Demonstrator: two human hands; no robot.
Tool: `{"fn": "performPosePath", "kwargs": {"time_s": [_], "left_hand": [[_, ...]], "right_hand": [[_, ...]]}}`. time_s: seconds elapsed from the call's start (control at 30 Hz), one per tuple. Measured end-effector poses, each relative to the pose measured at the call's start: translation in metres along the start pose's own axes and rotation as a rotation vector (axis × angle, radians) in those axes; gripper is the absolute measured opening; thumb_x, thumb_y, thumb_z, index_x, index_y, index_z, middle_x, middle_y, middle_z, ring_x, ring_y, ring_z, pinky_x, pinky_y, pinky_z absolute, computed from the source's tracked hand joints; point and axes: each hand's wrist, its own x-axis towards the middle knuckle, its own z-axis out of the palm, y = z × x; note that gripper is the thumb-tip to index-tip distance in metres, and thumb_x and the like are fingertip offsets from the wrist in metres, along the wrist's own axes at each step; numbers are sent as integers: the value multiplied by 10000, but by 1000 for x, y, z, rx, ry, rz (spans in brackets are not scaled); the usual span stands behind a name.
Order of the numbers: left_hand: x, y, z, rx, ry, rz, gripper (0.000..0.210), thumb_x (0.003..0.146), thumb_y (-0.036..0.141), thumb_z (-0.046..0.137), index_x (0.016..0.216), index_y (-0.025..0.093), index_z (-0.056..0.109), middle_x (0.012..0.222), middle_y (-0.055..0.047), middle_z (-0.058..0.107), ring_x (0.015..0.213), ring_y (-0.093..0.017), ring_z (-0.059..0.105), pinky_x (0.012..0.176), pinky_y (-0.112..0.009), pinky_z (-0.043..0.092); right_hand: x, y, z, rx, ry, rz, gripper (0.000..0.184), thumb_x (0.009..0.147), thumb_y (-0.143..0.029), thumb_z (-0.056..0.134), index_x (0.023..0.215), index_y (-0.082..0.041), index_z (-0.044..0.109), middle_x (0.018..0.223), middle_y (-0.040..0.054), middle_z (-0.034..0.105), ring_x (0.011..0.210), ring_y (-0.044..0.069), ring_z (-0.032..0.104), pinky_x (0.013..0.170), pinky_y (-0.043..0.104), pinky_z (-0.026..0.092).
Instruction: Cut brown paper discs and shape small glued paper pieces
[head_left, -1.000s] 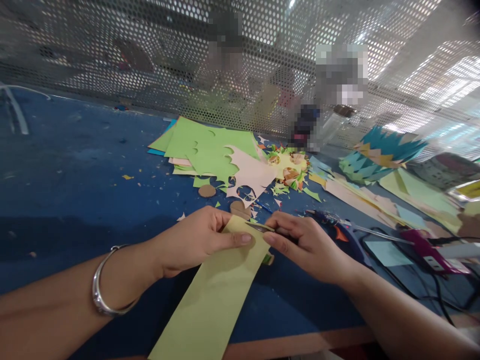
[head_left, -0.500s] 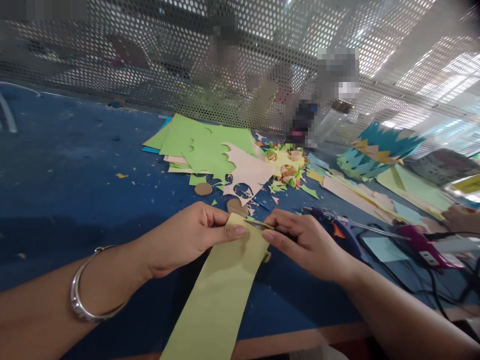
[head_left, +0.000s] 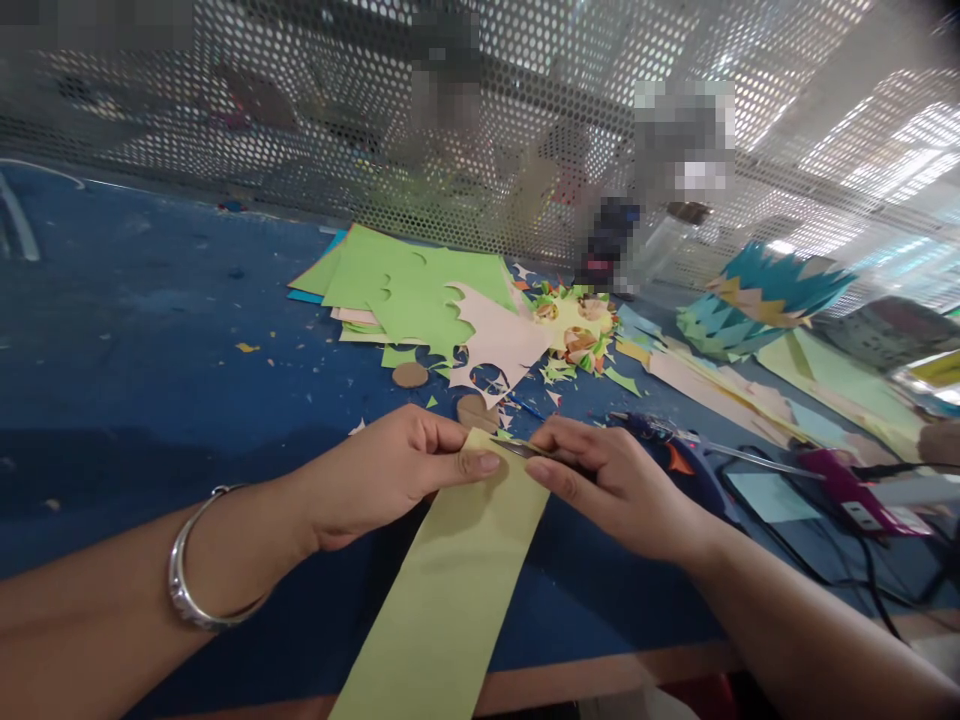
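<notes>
My left hand (head_left: 405, 465), a silver bangle on its wrist, pinches a long pale yellow-green paper strip (head_left: 457, 570) near its top edge, thumb on top. From there the strip slopes down past the bottom of the view. My right hand (head_left: 607, 485) is closed around scissors (head_left: 514, 447), whose thin metal blade lies across the strip's top end. Most of the handles are hidden inside the fingers. Just beyond the strip's end lies a brown cardboard disc (head_left: 478, 412), with a second disc (head_left: 410, 375) farther left.
Green paper sheets (head_left: 420, 280) and a pink cut-out scrap (head_left: 499, 340) lie ahead on the blue table (head_left: 150, 330). A paper flower piece (head_left: 574, 325), a glue gun (head_left: 675, 440), a purple power strip (head_left: 840, 490) with cables and a teal paper crown (head_left: 765, 295) are to the right.
My left hand and the paper strip have shifted slightly right. The scissors stay at the strip's top end, and both hands keep their hold.
</notes>
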Motion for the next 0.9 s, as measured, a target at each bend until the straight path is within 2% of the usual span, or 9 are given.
{"fn": "performPosePath", "kwargs": {"time_s": [0.4, 0.63, 0.9], "left_hand": [[-1, -2, 2, -21, -34, -11, 170, 831, 341, 802, 873, 177, 819, 872, -37, 806, 711, -137, 693, 684, -225, 527], [-2, -2, 2, 9, -49, 0, 194, 815, 373, 813, 826, 179, 813, 852, -35, 800, 702, -140, 682, 674, -229, 510], [0, -2, 3, 14, -55, 3, 158, 830, 334, 804, 808, 177, 807, 808, -11, 788, 663, -107, 658, 642, -194, 497]], "right_hand": [[0, -2, 0, -39, -2, 4, 352, 1034, -499, 510, 852, -202, 553, 681, -45, 435, 611, 110, 376, 552, 259, 307], [0, -3, 0, -88, 6, -37, 374, 1044, -495, 482, 830, -199, 562, 717, -21, 486, 644, 119, 419, 575, 260, 343], [-1, -3, 0, -92, 0, -27, 372, 1042, -503, 488, 840, -199, 563, 725, -20, 481, 647, 119, 420, 569, 267, 325]]}}
